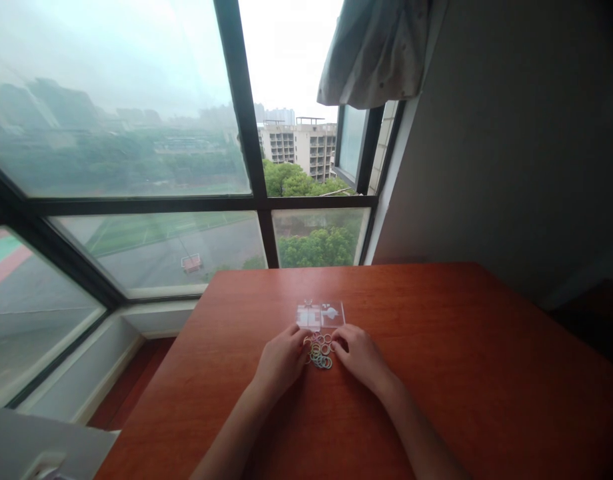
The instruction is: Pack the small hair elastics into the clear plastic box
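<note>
A small pile of several pastel-coloured rings (320, 353) lies on the reddish wooden table (436, 373). Just behind the pile sits a small clear plastic packet or card (320, 314) with pale shapes on it. My left hand (281, 359) rests palm down at the pile's left edge, its fingers curled in toward the rings. My right hand (359, 353) rests at the pile's right edge, fingertips bent onto the rings. The fingertips are too small in view to show whether either pinches a ring.
The table stands against a large window with dark frames (256, 200), overlooking buildings and trees. A grey wall (511, 147) rises at the right and a bunched curtain (376, 53) hangs above. A white object (41, 453) sits at the lower left.
</note>
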{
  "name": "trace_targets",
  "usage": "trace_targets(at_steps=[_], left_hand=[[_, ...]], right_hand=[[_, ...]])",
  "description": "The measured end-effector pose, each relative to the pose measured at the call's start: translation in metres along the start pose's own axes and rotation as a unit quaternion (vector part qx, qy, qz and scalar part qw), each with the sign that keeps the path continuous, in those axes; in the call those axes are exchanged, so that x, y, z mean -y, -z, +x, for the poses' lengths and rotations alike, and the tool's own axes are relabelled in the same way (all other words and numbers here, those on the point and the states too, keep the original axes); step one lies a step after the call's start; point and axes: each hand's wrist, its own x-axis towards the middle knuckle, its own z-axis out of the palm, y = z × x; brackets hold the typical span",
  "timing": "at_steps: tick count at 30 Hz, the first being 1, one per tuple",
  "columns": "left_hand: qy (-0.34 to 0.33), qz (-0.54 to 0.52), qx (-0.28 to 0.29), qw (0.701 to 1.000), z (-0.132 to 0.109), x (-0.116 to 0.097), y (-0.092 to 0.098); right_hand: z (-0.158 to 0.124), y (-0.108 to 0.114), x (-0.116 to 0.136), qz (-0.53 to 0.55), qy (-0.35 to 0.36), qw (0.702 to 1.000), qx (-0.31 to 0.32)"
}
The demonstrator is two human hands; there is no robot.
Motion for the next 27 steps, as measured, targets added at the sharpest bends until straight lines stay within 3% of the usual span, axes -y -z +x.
trace_targets(at_steps=[9, 15, 27], left_hand=[[0.004, 0.007, 0.026, 1.000, -0.001, -0.004, -0.003], [0.003, -0.025, 0.009, 1.000, -0.006, -0.003, -0.003], [0.009, -0.041, 0.008, 0.999, -0.008, 0.001, 0.012]], right_hand=[[0.001, -0.004, 0.007, 0.009, 0.013, 1.000, -0.002], [-0.001, -0.004, 0.013, 0.018, 0.038, 0.999, 0.016], [-0.001, 0.002, 0.010, 0.012, 0.038, 0.999, 0.017]])
